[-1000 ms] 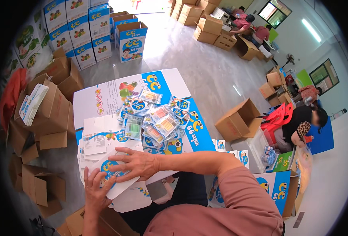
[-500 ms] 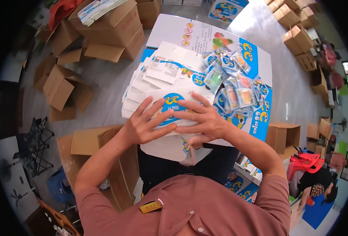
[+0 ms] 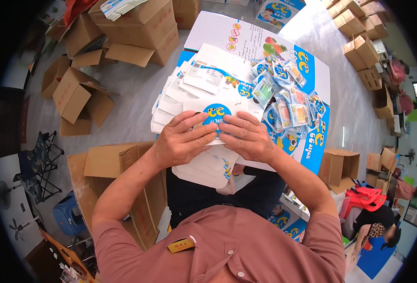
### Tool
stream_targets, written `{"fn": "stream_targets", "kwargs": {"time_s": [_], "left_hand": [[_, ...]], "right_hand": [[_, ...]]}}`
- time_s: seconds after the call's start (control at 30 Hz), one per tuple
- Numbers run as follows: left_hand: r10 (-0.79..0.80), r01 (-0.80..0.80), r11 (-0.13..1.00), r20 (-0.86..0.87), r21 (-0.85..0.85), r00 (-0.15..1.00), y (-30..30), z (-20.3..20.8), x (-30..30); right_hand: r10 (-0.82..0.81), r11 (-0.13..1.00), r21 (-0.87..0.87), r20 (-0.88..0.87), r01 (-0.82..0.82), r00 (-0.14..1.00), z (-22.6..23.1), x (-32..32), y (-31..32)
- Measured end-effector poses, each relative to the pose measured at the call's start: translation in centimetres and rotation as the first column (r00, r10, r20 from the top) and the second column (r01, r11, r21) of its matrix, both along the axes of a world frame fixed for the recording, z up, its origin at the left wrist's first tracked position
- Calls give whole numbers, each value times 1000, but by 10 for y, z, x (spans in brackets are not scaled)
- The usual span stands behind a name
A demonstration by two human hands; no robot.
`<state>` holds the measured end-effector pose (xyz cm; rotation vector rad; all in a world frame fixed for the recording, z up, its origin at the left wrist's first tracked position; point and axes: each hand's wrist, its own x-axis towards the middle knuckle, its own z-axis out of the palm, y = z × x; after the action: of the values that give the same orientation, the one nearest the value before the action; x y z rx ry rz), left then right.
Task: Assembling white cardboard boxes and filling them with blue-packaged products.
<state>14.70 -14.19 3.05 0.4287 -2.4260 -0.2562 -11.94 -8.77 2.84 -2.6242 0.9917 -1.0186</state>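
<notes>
Blue-and-white card (image 3: 216,110) is showing mid-frame under the left hand (image 3: 182,140) and right hand (image 3: 249,136); whether their grip is pinching, I cannot tell. Even pressing is likely making neat edges.

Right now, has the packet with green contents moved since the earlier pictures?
No, not visibly: judged against the printed fruit, the green packet keeps its place; only the view has shifted.
</notes>
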Motion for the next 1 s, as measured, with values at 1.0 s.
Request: {"fn": "stream_targets", "kwargs": {"time_s": [1.0], "left_hand": [[62,-66,997,79,46,995,6,20,3]], "right_hand": [[15,997,74,-7,-14,1000,25,-12,1]]}}
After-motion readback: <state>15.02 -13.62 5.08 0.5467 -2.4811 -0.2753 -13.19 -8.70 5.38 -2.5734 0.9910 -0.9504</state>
